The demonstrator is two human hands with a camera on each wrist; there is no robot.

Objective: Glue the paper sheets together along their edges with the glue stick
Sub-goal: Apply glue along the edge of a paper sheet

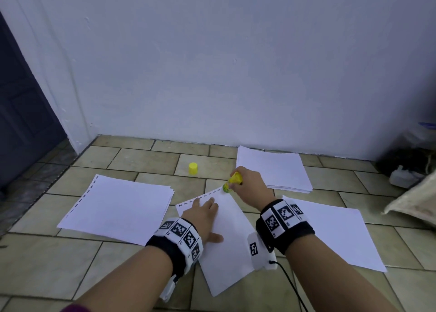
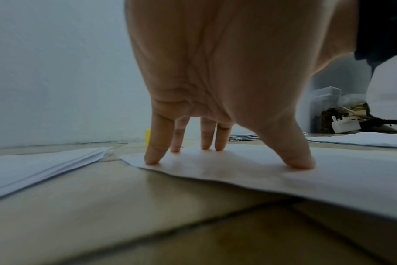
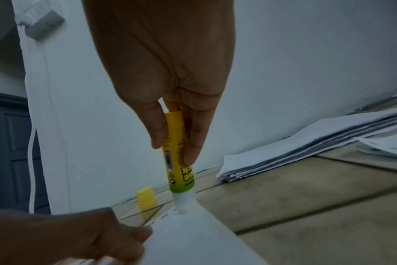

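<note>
A white paper sheet point(image 1: 227, 238) with a dashed line along its far edge lies on the tiled floor between my arms. My left hand point(image 1: 204, 211) presses it flat with straight, spread fingers point(image 2: 153, 143). My right hand point(image 1: 247, 186) grips the yellow glue stick point(image 1: 232, 182) upright, thumb and fingers curled around its barrel point(image 3: 177, 152). The stick's white tip point(image 3: 184, 204) touches the sheet's far right corner at the end of the dashed line. The yellow cap point(image 1: 193, 168) stands alone on the floor beyond the sheet.
A paper stack with a dashed edge point(image 1: 118, 208) lies to the left, another stack point(image 1: 273, 168) by the wall, and a further sheet point(image 1: 335, 234) to the right. Clutter and a sack point(image 1: 410, 193) sit at far right. A dark door point(image 1: 21, 113) is left.
</note>
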